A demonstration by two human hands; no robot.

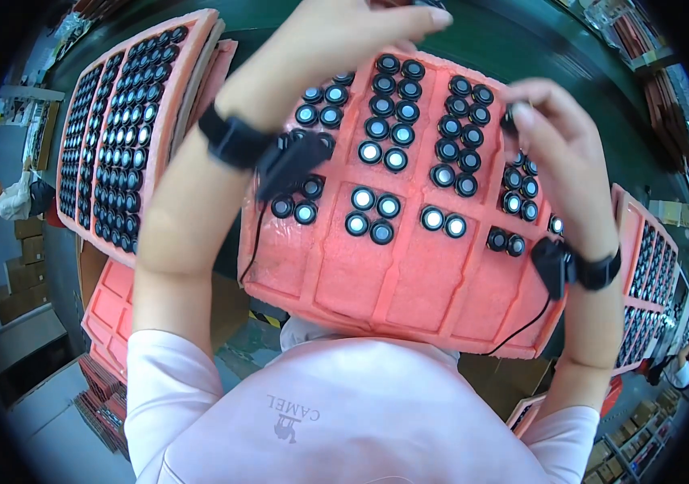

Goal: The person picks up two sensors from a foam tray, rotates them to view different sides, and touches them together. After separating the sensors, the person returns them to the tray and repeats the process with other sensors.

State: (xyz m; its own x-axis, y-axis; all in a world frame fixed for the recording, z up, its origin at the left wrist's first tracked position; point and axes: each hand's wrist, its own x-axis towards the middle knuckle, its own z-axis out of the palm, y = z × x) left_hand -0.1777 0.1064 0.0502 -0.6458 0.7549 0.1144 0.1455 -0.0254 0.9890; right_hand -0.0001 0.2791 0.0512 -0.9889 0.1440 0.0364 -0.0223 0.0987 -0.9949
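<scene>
A pink foam tray (pixel 352 282) with compartments lies in front of me, its upper part filled with rows of black round parts (pixel 377 127) that have pale, shiny centres. My left hand (pixel 352 32) is over the tray's far edge, fingers closed at the top rim of the view. Something dark shows by its fingertips, mostly cut off by the picture's edge. Over the tray's right side, my right hand (pixel 554 133) pinches a black round part (pixel 509 121) between thumb and fingers. Each wrist wears a black strap with a small black device and a cable.
Filled pink trays (pixel 74 161) are stacked at left, and another filled tray (pixel 643 266) stands at right. A green work surface (pixel 489 32) runs behind. Pink trays (pixel 110 315) lie lower left. Other people (pixel 14 198) are at the far left and far right.
</scene>
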